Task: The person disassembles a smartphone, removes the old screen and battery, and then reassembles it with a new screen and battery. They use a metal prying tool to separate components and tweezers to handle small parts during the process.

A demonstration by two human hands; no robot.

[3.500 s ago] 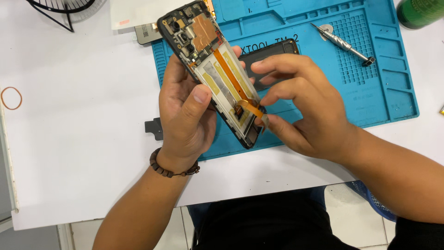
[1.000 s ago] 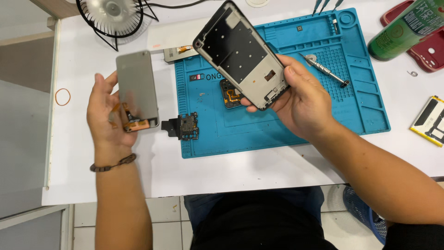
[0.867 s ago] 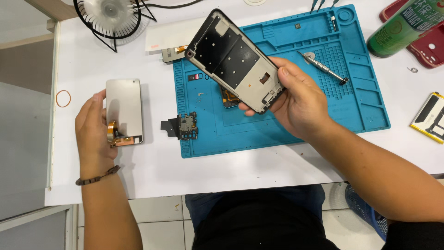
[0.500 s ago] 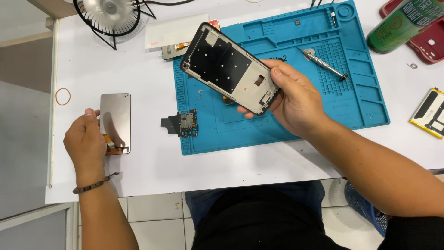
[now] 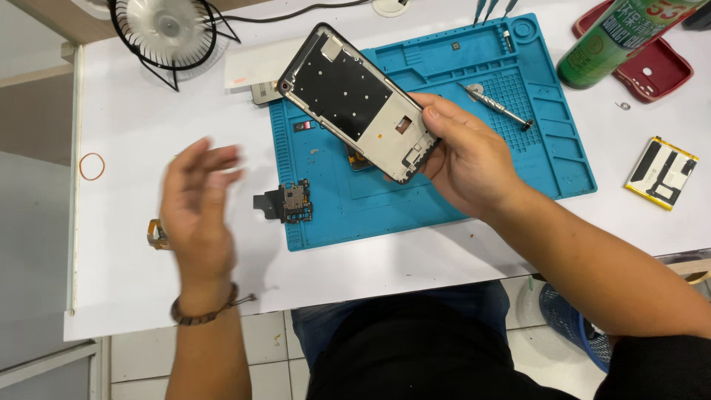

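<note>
A white tabletop (image 5: 133,111) fills the view under bright, even light; pale floor tiles (image 5: 274,348) show below its near edge.

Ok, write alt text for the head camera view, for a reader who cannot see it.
The right hand holds a stripped phone frame tilted above a blue repair mat on a white table, while the blurred, empty left hand hovers left of the mat. A small circuit board lies at the mat's left edge; a screwdriver rests on the mat.
</note>
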